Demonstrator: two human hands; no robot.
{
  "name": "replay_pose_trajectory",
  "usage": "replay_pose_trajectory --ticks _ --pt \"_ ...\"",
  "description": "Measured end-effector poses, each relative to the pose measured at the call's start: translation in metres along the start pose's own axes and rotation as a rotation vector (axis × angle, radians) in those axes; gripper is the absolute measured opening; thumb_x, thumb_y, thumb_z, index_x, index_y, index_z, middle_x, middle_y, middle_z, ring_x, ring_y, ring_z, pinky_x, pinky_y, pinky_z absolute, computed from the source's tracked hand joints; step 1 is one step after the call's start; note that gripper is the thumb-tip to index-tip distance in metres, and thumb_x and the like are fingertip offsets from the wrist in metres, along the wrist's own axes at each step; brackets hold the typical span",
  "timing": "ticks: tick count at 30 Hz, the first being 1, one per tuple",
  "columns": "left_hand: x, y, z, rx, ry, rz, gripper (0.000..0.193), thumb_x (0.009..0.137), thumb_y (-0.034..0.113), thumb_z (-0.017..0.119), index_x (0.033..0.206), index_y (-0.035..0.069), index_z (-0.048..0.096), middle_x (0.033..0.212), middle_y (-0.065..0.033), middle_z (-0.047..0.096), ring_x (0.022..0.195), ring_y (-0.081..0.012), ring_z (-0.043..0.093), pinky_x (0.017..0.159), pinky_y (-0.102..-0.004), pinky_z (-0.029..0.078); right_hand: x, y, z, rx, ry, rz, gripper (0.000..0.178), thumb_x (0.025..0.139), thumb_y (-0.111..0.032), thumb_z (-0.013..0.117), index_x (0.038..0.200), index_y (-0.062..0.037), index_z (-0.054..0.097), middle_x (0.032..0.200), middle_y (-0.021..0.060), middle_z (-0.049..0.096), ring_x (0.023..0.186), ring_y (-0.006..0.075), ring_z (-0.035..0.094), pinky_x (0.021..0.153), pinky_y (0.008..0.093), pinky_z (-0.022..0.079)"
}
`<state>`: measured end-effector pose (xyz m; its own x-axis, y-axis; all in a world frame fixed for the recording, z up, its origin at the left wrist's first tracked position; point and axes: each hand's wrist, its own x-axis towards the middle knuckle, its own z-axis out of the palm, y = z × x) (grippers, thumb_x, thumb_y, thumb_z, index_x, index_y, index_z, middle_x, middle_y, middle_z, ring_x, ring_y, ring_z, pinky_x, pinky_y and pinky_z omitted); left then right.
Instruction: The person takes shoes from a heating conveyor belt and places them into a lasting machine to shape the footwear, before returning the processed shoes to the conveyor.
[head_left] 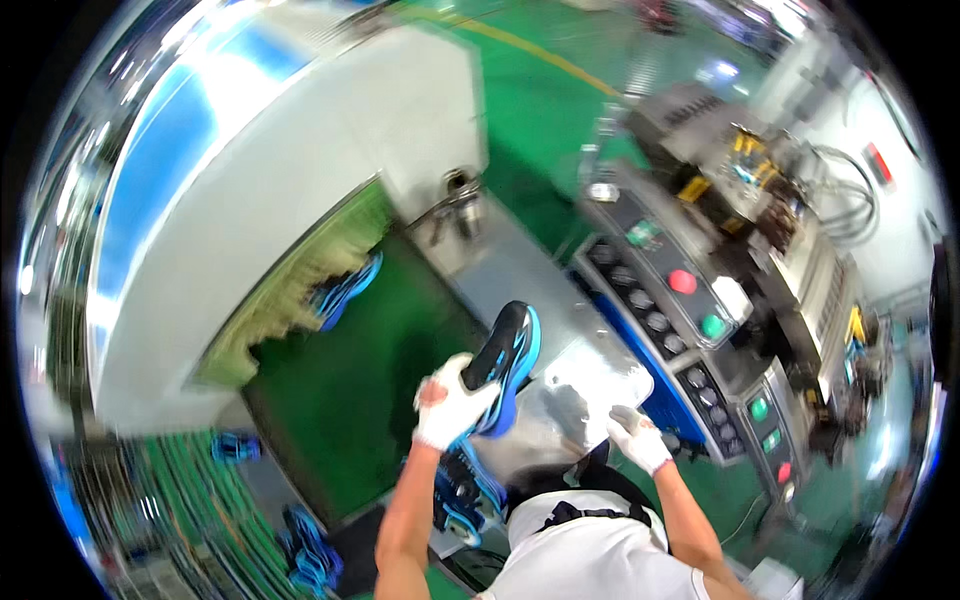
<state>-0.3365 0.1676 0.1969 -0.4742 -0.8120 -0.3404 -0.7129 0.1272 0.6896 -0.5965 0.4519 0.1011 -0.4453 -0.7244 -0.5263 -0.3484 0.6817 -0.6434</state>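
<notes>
My left hand point(452, 402), in a white glove, is closed around a black and blue sneaker point(512, 345) held above the corner of a metal table. A blue shoe edge shows just beneath that sneaker; I cannot tell whether it is a second shoe in the same grip. More black and blue sneakers point(462, 492) are below my left wrist, partly hidden by my forearm. My right hand point(637, 438), gloved too, is by the table's right edge with its fingers stretched out and nothing visible in them. It is slightly blurred.
A green conveyor belt point(375, 400) runs under a fringed curtain point(290, 285) into a large white machine point(330, 130). One sneaker point(345, 290) is at the curtain. Rollers point(185, 500) at left carry several shoes. A control panel point(655, 265) with buttons stands right of the metal table point(575, 385).
</notes>
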Motion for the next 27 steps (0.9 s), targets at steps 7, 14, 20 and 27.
replay_pose_trajectory --ticks 7,14,20,27 --pt "-0.023 0.07 0.089 0.193 -0.12 0.696 0.066 0.085 0.026 0.072 0.144 0.005 0.055 0.14 -0.0192 0.061 0.131 -0.0374 0.055 0.114 -0.0495 0.039 0.002 -0.002 -0.018 1.49 -0.543 -0.02 0.037 0.103 -0.032 0.061 0.128 -0.0056 0.065 0.111 0.0078 0.073 0.102 0.0164 0.069 0.085 0.0366 0.059" --pt "-0.014 0.239 0.136 -0.684 -0.171 0.674 0.06 0.095 -0.004 0.061 0.15 -0.002 0.038 0.142 -0.0175 0.055 0.126 -0.0231 0.058 0.107 -0.0355 0.047 -0.057 -0.003 -0.157 1.677 -0.178 -0.146 0.075 0.071 0.018 0.048 0.142 -0.0051 0.054 0.125 0.01 0.069 0.102 0.0184 0.071 0.078 0.028 0.059" --pt "0.014 0.267 0.176 -0.648 -0.178 0.497 0.066 0.092 -0.009 0.062 0.153 -0.002 0.036 0.147 -0.0229 0.051 0.134 -0.0318 0.055 0.113 -0.0409 0.046 -0.066 0.056 -0.225 1.714 -0.224 -0.793 0.09 0.085 -0.018 0.082 0.158 -0.0023 0.033 0.154 0.0174 0.049 0.139 0.0327 0.051 0.117 0.0467 0.042" --pt "0.049 0.346 0.173 -0.283 0.028 0.758 0.044 0.094 0.007 0.071 0.136 0.0 0.061 0.138 -0.017 0.063 0.129 -0.0273 0.059 0.11 -0.0395 0.047 -0.058 0.095 -0.239 1.922 0.188 -0.618 0.078 0.084 0.008 0.068 0.152 -0.0167 0.038 0.112 0.0138 0.068 0.092 0.023 0.071 0.079 0.0378 0.061"
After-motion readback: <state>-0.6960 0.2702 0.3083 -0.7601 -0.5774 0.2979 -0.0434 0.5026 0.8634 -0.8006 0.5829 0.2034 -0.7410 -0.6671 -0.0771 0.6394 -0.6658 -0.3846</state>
